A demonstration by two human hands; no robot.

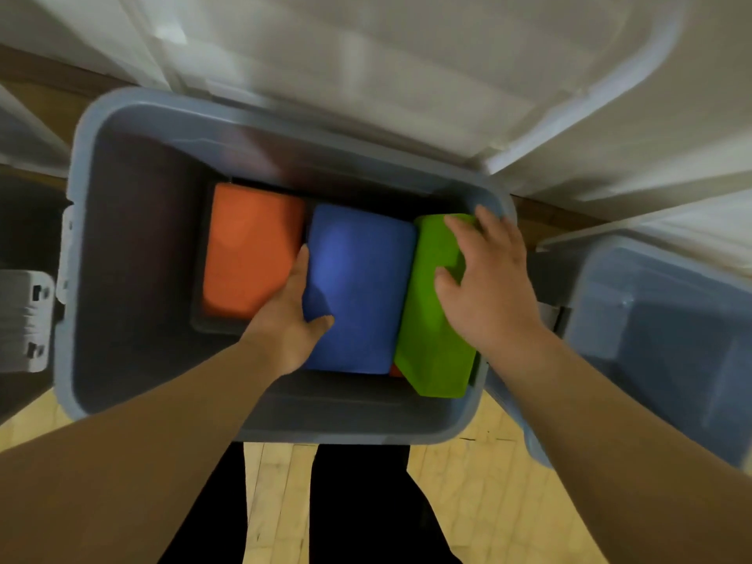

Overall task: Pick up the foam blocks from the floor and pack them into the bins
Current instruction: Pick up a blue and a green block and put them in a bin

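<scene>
— Our left hand (291, 319) is down inside the grey plastic bin (122, 258), its grip clamped on the left edge of the blue foam block (358, 287), just beside the orange foam block (252, 250).
— And our right hand (488, 287)?
— Grip apart, fingers spread flat on the tilted green foam block (427, 339) at the bin's right end.

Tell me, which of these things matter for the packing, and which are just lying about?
Job: left hand, right hand, blue block, green block, orange block, bin, second bin.
Lying about: lid, floor.
</scene>
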